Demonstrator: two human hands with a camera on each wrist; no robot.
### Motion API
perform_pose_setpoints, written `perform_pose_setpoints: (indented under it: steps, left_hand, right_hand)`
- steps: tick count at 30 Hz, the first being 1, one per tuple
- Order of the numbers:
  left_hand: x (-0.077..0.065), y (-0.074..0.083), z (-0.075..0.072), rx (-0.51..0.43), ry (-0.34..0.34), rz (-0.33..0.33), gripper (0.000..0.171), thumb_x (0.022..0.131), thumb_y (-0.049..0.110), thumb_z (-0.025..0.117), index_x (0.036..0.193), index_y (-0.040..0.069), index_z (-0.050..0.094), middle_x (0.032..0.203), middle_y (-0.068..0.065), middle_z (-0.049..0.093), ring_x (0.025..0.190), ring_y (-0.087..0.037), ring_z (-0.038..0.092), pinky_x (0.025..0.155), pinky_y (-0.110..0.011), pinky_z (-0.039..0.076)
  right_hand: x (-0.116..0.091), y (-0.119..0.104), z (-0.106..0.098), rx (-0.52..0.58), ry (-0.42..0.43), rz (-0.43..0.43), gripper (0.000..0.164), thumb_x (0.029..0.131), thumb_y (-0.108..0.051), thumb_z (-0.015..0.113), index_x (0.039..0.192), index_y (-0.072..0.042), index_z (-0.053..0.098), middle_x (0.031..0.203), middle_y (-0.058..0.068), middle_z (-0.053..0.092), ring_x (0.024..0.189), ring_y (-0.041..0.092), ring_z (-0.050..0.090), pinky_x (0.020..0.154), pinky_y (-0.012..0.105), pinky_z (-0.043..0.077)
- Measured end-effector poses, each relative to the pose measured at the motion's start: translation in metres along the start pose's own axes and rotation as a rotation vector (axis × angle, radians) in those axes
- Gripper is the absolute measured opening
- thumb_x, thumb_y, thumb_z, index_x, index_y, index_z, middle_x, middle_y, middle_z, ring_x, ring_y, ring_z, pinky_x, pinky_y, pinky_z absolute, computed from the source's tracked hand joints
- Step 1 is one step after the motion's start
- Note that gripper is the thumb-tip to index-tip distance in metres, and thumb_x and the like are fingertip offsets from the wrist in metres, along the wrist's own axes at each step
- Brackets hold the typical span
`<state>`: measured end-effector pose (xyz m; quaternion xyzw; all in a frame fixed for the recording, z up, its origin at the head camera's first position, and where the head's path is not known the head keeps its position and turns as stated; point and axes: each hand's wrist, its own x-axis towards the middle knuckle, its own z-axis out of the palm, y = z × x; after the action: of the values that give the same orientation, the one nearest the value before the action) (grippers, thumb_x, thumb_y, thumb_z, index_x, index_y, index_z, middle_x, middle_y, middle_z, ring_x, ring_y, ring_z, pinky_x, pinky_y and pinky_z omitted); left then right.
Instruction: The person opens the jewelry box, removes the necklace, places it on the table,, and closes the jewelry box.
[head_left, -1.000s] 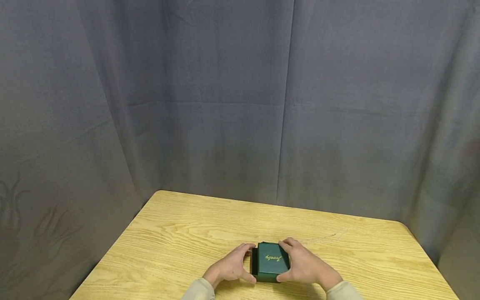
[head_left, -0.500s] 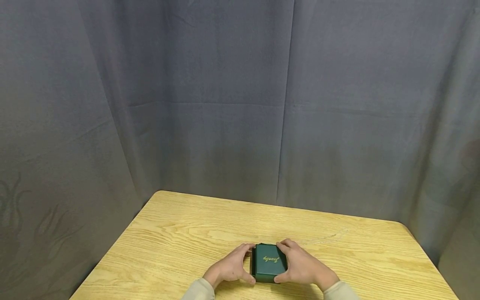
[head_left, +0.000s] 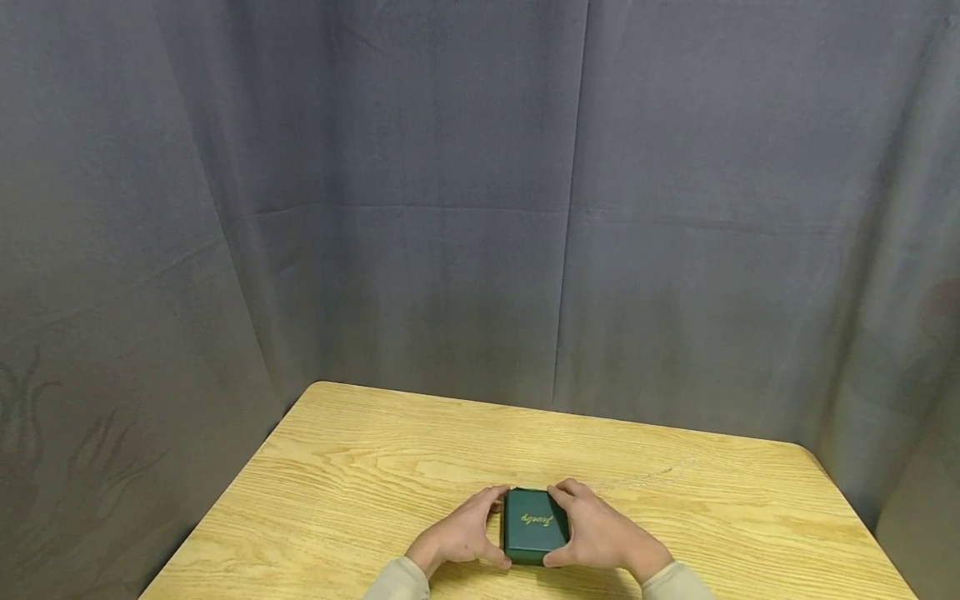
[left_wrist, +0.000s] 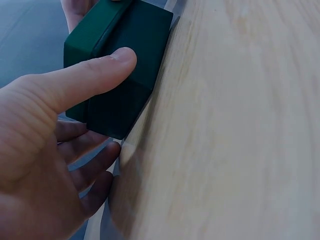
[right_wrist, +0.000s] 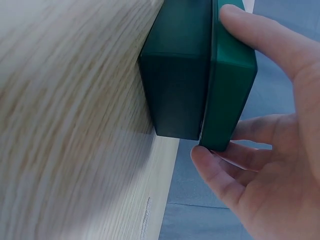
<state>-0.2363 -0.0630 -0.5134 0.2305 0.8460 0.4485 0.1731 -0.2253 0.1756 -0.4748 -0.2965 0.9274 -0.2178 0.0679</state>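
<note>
A dark green jewelry box lies on the table between my hands. Its lid (head_left: 536, 518), with gold "Jewelry" lettering upside down to me, sits over the base (right_wrist: 175, 92). A narrow seam runs between lid and base in both wrist views. My left hand (head_left: 468, 529) holds the base from the left, thumb on the near side and fingers at the far side. From the right, my right hand (head_left: 600, 533) grips the lid by its near and far sides, thumb pressed on the lid's wall. Whatever is inside the box is hidden.
A thin, pale chain-like strand (head_left: 660, 477) lies on the wooden table (head_left: 360, 467), beyond my right hand. Grey curtains (head_left: 450, 250) hang behind the table and along both sides.
My right hand has slid the lid leftward until it lines up over the base. The base's dark strip at the left is now covered. My left hand has stayed in place.
</note>
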Motion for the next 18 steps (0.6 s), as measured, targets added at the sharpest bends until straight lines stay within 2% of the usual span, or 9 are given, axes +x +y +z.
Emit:
perform_pose_setpoints:
  steps: [6, 18]
  left_hand:
    - [-0.0003, -0.0005, -0.0001, 0.024, 0.002, 0.01, 0.097, 0.065, 0.016, 0.088, 0.144, 0.008, 0.033, 0.131, 0.0, 0.044, 0.12, -0.023, 0.045, 0.1, -0.04, 0.038]
    - [0.0005, 0.0002, -0.0015, 0.005, 0.0, 0.018, 0.098, 0.064, 0.015, 0.089, 0.144, 0.01, 0.033, 0.133, 0.0, 0.042, 0.12, -0.022, 0.045, 0.099, -0.041, 0.038]
  right_hand:
    - [0.0014, -0.0006, 0.0014, -0.017, 0.006, 0.002, 0.099, 0.069, -0.062, 0.073, 0.135, 0.006, 0.045, 0.124, 0.009, 0.047, 0.103, 0.019, 0.051, 0.082, 0.038, 0.048]
    - [0.0035, 0.0013, 0.0032, -0.003, 0.008, 0.016, 0.1, 0.069, -0.063, 0.073, 0.135, 0.007, 0.045, 0.126, 0.013, 0.046, 0.104, 0.023, 0.052, 0.081, 0.04, 0.049]
